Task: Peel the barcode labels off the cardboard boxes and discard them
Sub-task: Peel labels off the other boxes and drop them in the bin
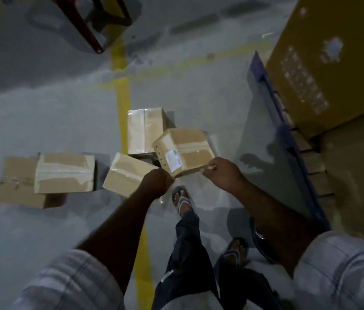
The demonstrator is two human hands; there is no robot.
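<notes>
The left hand [157, 182] grips the near corner of 1 small tilted cardboard box [190, 142], and the right hand [223, 173] pinches its near edge. The white barcode label [173, 161] is on its side face.

The labelled box [184, 151] lies before the rear box [145, 130], other boxes [64, 173] left, pallet [288, 135] right.

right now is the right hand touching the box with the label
Touching. Head view shows the right hand pinching the near edge of the labelled box.
</notes>
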